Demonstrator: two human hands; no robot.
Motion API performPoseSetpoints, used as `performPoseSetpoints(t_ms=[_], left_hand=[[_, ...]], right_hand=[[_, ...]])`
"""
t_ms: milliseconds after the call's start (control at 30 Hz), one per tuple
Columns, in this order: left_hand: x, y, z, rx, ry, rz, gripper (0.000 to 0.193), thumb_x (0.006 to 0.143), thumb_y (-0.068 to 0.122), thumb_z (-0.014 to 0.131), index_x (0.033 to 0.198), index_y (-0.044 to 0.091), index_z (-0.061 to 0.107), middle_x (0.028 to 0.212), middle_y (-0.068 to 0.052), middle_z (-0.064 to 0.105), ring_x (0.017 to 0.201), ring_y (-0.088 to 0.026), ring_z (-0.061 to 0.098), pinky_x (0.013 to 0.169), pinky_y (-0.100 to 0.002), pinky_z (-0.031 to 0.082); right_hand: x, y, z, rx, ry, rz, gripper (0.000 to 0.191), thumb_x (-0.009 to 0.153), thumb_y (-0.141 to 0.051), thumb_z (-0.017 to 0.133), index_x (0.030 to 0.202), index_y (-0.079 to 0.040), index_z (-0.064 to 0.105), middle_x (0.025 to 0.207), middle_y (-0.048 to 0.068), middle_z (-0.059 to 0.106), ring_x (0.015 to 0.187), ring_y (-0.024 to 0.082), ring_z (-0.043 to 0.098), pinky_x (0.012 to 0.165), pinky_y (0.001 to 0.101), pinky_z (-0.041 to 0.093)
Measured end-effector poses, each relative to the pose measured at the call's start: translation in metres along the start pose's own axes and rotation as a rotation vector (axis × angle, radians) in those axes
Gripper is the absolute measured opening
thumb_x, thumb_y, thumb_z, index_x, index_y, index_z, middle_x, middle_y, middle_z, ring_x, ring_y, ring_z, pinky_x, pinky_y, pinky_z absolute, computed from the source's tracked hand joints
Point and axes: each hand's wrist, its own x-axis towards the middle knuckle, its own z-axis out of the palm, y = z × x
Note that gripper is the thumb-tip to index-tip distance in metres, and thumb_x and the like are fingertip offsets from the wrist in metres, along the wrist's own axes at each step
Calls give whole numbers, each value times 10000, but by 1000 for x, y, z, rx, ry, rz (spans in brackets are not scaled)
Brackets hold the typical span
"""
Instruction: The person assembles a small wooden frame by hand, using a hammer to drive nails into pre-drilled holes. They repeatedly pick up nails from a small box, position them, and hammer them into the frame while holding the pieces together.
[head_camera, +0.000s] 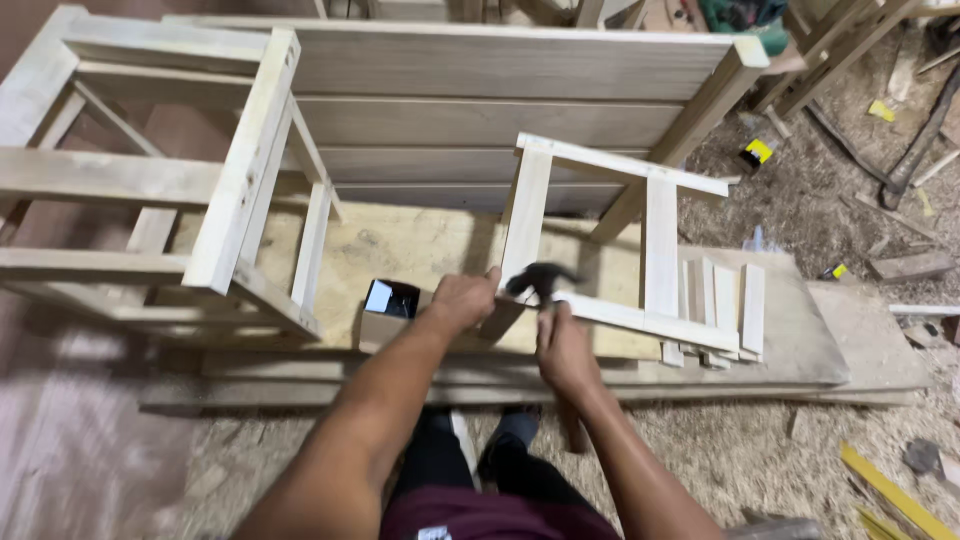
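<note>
Head view: your left hand (462, 300) is closed on the corner of the small wooden frame (640, 250), which stands at centre. Your right hand (563, 345), at 5 o'clock from it, grips a hammer (540, 280), whose head sits just beside that corner. A small box (388, 312) lies at 9 o'clock.

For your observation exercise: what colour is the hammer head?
Black, seen in the head view: the hammer sits above the right hand.
</note>
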Motion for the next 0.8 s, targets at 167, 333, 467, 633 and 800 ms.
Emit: performPoseSetpoints(t_ms=[167,333,467,633,800], left_hand=[[3,-2,10,3,10,4,401,981,188,549,1343,43,455,992,-186,755,917,-369,732,766,-547,542],[-9,5,-4,-29,-8,12,424,959,346,623,1205,44,455,972,-195,739,944,-385,711,773,-514,546],[-9,8,-9,-4,-79,11,415,963,337,626,1179,26,457,953,-187,752,943,-368,722,799,-501,544],[-3,6,10,28,36,20,285,990,140,535,1262,77,483,1038,-170,755,991,-358,725,798,-499,557],[-11,9,0,-49,-42,-105,296,1040,186,482,1324,104,506,1141,-163,737,1084,-347,707,897,-504,549]], right_hand=[[3,21,-8,-93,273,-554,483,1031,-204,457,1452,28,411,803,280,677,674,395,653,560,517,515],[-31,-9,-46,233,163,-418,386,1042,-142,427,1418,-65,460,720,97,608,563,192,595,441,381,507],[-56,-22,-58,505,445,-1017,303,1108,-102,414,1392,-12,357,775,36,531,627,114,550,535,295,480],[-24,-3,-5,-168,251,-515,432,987,-83,436,1411,0,404,1009,285,637,835,370,660,731,510,561],[23,54,20,-80,452,-863,273,1078,-189,500,1258,16,504,1068,329,645,933,518,618,803,581,500]])
